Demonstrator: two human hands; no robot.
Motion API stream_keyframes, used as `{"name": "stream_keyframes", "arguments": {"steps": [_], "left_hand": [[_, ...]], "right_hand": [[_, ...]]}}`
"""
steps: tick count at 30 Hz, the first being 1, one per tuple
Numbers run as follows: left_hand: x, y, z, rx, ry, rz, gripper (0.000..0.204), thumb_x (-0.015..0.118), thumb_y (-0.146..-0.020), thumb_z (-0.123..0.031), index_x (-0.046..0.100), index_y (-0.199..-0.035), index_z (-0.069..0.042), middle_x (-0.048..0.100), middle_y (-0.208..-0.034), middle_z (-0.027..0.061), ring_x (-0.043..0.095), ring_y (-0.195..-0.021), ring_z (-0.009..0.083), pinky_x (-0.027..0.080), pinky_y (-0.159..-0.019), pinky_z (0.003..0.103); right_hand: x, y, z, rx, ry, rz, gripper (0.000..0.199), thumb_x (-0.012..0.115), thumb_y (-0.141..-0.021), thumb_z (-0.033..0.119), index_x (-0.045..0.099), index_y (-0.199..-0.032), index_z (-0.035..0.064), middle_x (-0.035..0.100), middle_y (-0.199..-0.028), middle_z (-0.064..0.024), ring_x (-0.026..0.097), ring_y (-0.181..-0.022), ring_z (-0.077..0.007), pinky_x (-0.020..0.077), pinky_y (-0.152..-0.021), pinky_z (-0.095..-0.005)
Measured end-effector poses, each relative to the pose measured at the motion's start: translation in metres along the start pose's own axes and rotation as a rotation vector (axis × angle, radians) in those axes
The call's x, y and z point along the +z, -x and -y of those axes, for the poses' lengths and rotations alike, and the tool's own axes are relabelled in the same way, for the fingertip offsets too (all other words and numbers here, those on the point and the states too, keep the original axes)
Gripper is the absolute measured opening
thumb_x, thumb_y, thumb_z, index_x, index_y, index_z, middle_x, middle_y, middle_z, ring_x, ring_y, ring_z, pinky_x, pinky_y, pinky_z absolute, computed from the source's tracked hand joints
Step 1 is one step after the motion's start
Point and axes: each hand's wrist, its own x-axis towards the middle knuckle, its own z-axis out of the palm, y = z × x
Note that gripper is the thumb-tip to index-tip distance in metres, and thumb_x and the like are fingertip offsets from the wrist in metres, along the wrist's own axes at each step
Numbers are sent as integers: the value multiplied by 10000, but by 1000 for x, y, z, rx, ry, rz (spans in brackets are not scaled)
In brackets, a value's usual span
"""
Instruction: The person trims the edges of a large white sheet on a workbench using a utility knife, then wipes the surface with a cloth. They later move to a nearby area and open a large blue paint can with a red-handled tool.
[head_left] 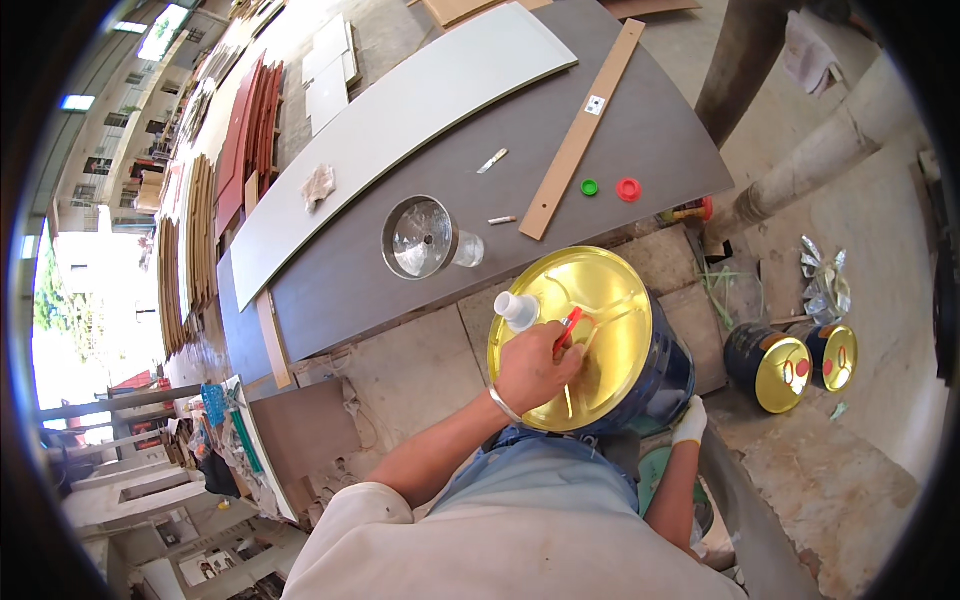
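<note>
A dark blue metal drum [668, 360] with a gold lid [605, 350] is tilted in front of my body. My left hand [540, 370], with a bracelet at the wrist, is closed around the red handle [568, 325] on the lid. Beside that hand a white plastic spout [517, 310] sticks up near the lid's edge. Lower down, my right hand [690, 422] in a white glove holds the drum's bottom edge; its fingers are partly hidden. Beyond the drum, a round metal funnel [418, 238] rests by a clear plastic container [468, 250] on the grey table [380, 290].
A long white panel [420, 130] and a brown wooden strip [582, 130] lie on the table. Green [589, 187] and red caps [628, 190] are near the strip. Two more drums [768, 368] lie at the right on the floor, below crumpled foil [825, 280]. Stacked boards [245, 140] stand at the left.
</note>
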Motion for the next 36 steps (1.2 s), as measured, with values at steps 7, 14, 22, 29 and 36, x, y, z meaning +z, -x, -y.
{"name": "stream_keyframes", "arguments": {"steps": [7, 14, 22, 29, 36], "left_hand": [[8, -1, -3, -35, 3, 62, 243, 725, -862, -250, 660, -862, -16, 619, -706, 146, 615, -646, 305, 486, -621, 412], [26, -4, -10, -38, -35, 128, 260, 701, -884, -275, 648, -856, -22, 630, -702, 157, 631, -650, 327, 488, -622, 425], [42, 0, -26, -124, -90, 184, 238, 677, -875, -265, 623, -820, -40, 653, -729, 171, 651, -692, 375, 508, -646, 467], [54, 0, -35, -100, -95, 190, 219, 676, -877, -263, 623, -838, -54, 661, -727, 147, 656, -686, 357, 513, -640, 458], [58, 6, -31, -111, -119, 171, 229, 696, -891, -281, 626, -923, -65, 644, -706, 117, 659, -654, 310, 512, -616, 419]], "right_hand": [[-15, -9, -11, 20, -62, 7, 187, 577, -969, 226, 677, -984, 70, 684, -940, -73, 675, -811, -247, 564, -702, -389], [-34, -34, -22, -16, -90, -9, 200, 592, -967, 213, 680, -1001, 37, 680, -1004, -60, 649, -896, -222, 537, -814, -361], [-40, -56, -21, -19, 40, -13, 224, 588, -952, 248, 692, -950, 49, 657, -921, -25, 604, -816, -168, 499, -756, -330], [-51, -69, -5, 0, 49, -31, 226, 587, -961, 254, 682, -939, 50, 656, -923, -21, 606, -825, -167, 501, -744, -337], [-46, -53, 7, 30, 29, -26, 217, 604, -945, 236, 669, -946, 29, 642, -955, -34, 590, -843, -174, 493, -752, -348]]}}
